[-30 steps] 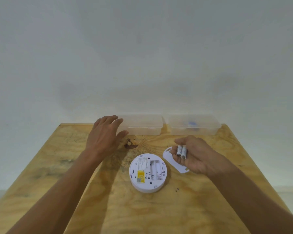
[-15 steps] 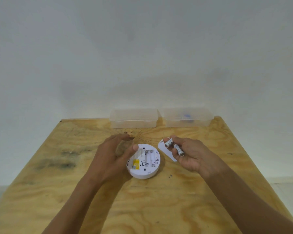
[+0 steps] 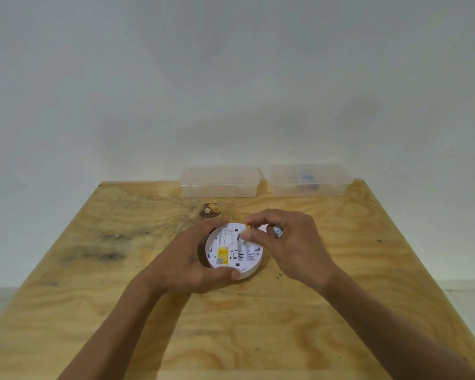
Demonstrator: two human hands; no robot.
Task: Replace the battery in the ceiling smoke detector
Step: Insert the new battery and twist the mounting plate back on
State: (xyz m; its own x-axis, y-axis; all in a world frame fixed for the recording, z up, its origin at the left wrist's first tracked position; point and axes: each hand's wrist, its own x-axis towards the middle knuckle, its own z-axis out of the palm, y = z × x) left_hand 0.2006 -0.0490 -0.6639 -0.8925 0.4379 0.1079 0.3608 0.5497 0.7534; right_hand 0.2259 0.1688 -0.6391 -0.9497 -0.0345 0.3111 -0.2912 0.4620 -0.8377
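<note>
At the middle of the plywood table (image 3: 340, 311), my right hand (image 3: 294, 248) pinches a battery (image 3: 243, 241) in curled fingertips (image 3: 248, 235), its end angled down into the open compartment; a second battery (image 3: 277, 231) sits tucked in the same hand. My left hand (image 3: 187, 264) wraps the smoke detector (image 3: 231, 253), which lies back-up, thumb at its near rim. I judge the insertion just begun: neither cell looks seated, and closing up and remounting remain. Two clear boxes (image 3: 220, 182) stand well behind.

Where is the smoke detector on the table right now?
In the head view, the smoke detector sits mid-table, cupped by the left hand, the right hand over its right side, nearer than the two clear boxes.
</note>
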